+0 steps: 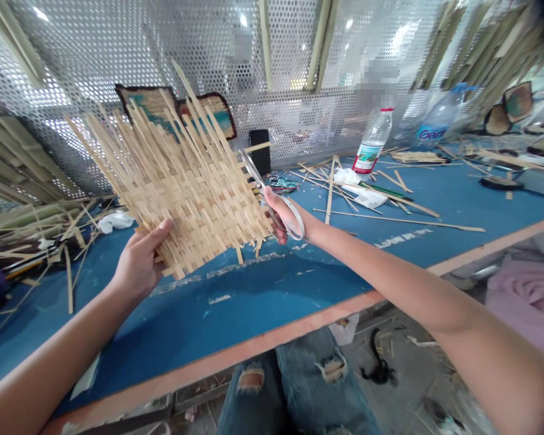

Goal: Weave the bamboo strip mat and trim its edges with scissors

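Woven bamboo mat point(176, 187) held up in left grip point(141, 261), scissors point(265, 190) in right grip point(281, 219).
Lower left edge of mat pinched firmly inside left grip, mat tilted and lifted above blue counter point(217, 314), not touching it. Right grip clenched around scissors handle, blades pointing up and lying just beside right edge of mat, near loose strip ends; right grip almost touching corner of mat. Farther on counter, scattered loose bamboo strips point(344, 187) and upright plastic bottle point(372, 142) with red label, well apart from both grips.
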Action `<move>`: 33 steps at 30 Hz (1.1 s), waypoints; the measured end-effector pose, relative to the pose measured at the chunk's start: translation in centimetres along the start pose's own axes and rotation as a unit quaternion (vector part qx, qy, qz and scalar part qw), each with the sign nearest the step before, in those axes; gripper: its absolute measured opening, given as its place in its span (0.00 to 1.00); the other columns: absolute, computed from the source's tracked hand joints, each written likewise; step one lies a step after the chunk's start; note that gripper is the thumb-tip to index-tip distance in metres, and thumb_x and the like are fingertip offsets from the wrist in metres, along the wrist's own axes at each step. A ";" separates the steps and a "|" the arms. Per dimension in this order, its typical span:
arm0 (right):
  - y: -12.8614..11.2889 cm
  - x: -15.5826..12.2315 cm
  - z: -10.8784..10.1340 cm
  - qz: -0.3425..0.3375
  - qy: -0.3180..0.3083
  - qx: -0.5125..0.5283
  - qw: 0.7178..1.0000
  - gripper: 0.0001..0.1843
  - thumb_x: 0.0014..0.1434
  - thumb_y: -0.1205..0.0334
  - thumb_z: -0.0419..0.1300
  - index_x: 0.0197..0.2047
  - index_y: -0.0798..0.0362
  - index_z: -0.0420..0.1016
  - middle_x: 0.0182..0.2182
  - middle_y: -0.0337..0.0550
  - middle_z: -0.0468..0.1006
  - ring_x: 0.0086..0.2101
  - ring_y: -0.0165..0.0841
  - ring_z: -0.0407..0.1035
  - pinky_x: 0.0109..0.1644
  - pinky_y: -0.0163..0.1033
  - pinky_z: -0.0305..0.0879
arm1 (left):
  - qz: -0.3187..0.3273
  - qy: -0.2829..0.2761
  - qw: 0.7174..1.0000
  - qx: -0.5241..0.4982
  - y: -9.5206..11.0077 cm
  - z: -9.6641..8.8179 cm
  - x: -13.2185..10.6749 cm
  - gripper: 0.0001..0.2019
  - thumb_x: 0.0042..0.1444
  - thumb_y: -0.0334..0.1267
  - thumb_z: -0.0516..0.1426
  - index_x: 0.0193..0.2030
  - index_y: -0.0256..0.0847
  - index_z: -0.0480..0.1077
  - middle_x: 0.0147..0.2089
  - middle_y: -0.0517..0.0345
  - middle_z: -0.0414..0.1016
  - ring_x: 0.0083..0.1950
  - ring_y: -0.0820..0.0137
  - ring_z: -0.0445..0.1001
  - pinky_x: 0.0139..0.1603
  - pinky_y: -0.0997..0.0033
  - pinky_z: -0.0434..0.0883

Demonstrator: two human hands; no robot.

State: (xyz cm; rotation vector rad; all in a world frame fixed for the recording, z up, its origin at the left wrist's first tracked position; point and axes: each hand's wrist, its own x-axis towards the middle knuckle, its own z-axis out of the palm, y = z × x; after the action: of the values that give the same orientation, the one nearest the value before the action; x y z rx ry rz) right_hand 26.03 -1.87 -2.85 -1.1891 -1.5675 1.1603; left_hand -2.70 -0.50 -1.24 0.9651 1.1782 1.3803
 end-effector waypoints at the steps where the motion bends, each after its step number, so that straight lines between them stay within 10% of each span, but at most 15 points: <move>1: 0.2 0.1 0.0 0.002 -0.026 0.003 1.000 0.45 0.53 0.12 0.40 0.22 0.50 0.62 0.11 0.38 0.62 0.13 0.32 0.64 0.21 0.39 0.66 | 0.009 0.008 1.000 0.003 0.0 -0.1 0.2 0.17 0.43 0.38 0.71 0.39 0.37 0.76 0.28 0.55 0.83 0.27 0.62 0.83 0.31 0.68 0.83; 33: -0.8 -0.6 -0.3 -0.059 0.004 -0.034 0.998 0.41 0.58 0.17 0.46 0.25 0.49 0.65 0.10 0.34 0.59 0.14 0.29 0.62 0.21 0.37 0.64 | -0.012 -0.007 0.999 0.044 1.1 -1.0 0.2 0.20 0.34 0.40 0.71 0.36 0.36 0.77 0.27 0.53 0.82 0.21 0.64 0.79 0.16 0.73 0.76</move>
State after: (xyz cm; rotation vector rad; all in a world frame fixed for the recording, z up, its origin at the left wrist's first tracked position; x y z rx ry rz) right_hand 26.31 -2.54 -2.01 -1.1280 -1.6582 1.0325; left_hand -3.87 -0.43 -0.41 1.0171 1.2452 1.3095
